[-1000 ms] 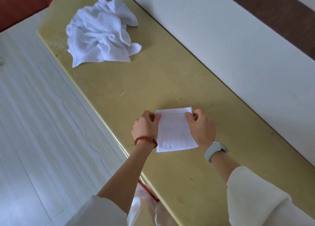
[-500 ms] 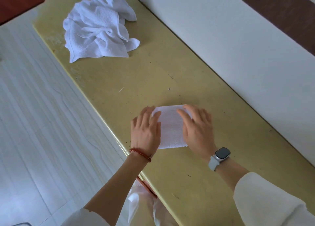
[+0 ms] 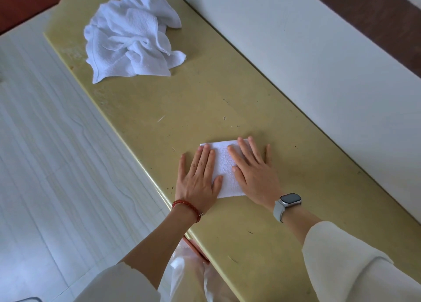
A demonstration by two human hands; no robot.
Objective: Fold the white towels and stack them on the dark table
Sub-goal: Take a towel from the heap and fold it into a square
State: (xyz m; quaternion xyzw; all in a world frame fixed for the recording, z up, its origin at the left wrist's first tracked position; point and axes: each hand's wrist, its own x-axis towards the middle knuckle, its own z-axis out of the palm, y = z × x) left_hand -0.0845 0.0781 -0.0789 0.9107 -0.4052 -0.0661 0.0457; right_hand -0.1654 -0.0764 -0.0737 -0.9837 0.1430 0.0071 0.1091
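A small folded white towel (image 3: 225, 165) lies flat on the yellow-green table (image 3: 227, 96), near its front edge. My left hand (image 3: 198, 176) presses on the towel's left side with straight, spread fingers. My right hand (image 3: 252, 172) lies flat on its right side, fingers straight and pointing away from me. Both hands cover much of the towel. A crumpled heap of white towels (image 3: 132, 37) sits at the far left end of the table.
A white wall or board (image 3: 319, 62) runs along the table's far side. Pale tiled floor (image 3: 57, 165) lies to the left of the table edge. A clear plastic bag (image 3: 189, 272) hangs below the table's front edge near my body.
My hands let go of the towel's top corners and opened. They now lie flat on the folded towel and press it down. The view shifted slightly.
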